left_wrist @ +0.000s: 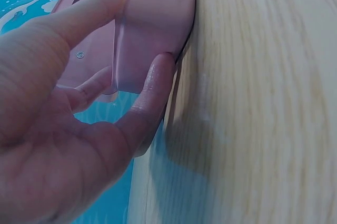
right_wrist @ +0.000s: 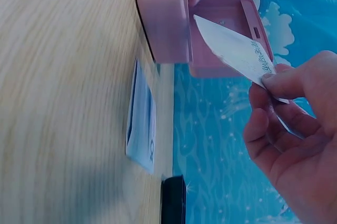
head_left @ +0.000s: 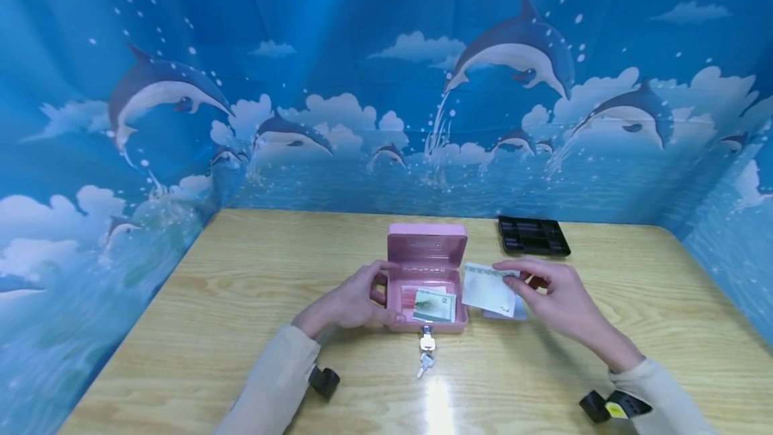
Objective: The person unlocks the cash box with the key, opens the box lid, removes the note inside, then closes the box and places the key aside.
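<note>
Item one: the backdrop (head_left: 338, 52), a blue sheet printed with dolphins and clouds, which we see standing round three sides of the work.

Item two: the tabletop (head_left: 229, 301), pale wood grain, glossy near its front edge.

Item three: the pink box (head_left: 427, 267), at the middle of the tabletop, lid raised upright at the back. Inside we see a green banknote (head_left: 435, 305) lying flat. A key (head_left: 427, 340) sits in the front lock, with a second key (head_left: 425, 362) hanging from it onto the tabletop.

Item four: the black tray (head_left: 533, 235), well apart behind the box, toward the right.

Item five: the left hand (head_left: 350, 301). Its grip is curled round the left wall of the box, thumb at the near corner, fingers over the rim.

Item six: the right hand (head_left: 558, 297). Its grip pinches a pale banknote (head_left: 488, 288) by one edge, held just right of the box and above the tabletop.

Item seven: a blue note (right_wrist: 141, 124), flat on the tabletop just beside the box, under the held banknote.
</note>
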